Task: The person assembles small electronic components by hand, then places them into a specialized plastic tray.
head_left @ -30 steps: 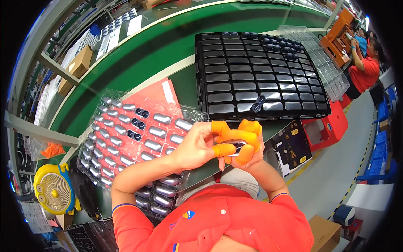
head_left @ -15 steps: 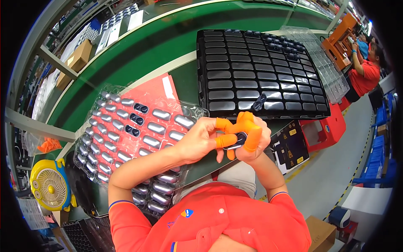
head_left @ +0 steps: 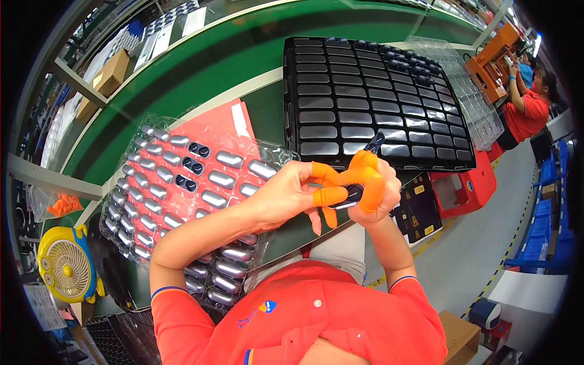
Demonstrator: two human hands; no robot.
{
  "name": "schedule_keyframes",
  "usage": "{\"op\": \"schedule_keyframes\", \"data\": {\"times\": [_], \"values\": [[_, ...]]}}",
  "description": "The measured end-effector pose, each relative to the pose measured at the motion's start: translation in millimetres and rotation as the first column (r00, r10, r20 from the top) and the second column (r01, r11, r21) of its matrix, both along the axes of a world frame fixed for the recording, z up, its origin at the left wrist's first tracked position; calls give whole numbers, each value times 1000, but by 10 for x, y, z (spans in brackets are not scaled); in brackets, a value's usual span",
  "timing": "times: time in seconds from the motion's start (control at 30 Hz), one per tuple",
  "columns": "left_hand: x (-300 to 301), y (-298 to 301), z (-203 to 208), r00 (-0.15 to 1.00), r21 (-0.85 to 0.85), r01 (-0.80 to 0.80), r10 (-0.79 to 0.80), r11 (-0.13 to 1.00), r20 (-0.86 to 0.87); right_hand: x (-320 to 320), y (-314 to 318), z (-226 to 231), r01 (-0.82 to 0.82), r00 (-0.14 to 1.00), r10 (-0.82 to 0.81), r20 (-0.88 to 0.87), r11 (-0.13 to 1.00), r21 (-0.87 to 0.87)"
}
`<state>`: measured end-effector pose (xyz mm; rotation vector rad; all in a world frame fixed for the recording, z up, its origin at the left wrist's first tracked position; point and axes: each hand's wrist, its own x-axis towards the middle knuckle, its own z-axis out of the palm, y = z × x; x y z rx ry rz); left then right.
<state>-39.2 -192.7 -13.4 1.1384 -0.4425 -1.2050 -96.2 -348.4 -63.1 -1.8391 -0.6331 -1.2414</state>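
Note:
A small dark oblong piece with a pale lower edge (head_left: 349, 196) is pinched between my hands, partly covered by orange finger cots. My left hand (head_left: 291, 196) grips its left end, thumb and forefinger closed. Around its right side curl the fingers of my right hand (head_left: 378, 190). Just beyond them, a loose dark two-hollowed piece (head_left: 375, 143) lies tilted on the near edge of a black compartment tray (head_left: 356, 117). Left of my hands, a clear blister tray (head_left: 267, 152) carries rows of silver oval shells (head_left: 214, 199) and three dark two-hollowed inserts (head_left: 192, 165).
Several dark pieces (head_left: 413, 64) sit at the black tray's far right, beside empty clear trays (head_left: 453, 79). A yellow fan (head_left: 66, 263) stands at left. At right are a red stand (head_left: 467, 191), a black printed panel (head_left: 418, 207) and a co-worker (head_left: 526, 112) by an orange machine.
Both hands have shifted slightly right with the dark piece still between them, and more of its pale edge shows. The whole view has moved a little.

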Motion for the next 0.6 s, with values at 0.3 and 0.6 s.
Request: {"op": "schedule_keyframes", "data": {"times": [0.3, 0.6], "values": [[1, 48, -158, 999, -94, 44, -43, 995, 15, -9, 213, 18, 97, 994, -102, 32, 986, 135], [-24, 22, -87, 999, -63, -21, 24, 998, 38, 14, 61, -59, -105, 990, 120, -77, 980, 168]]}}
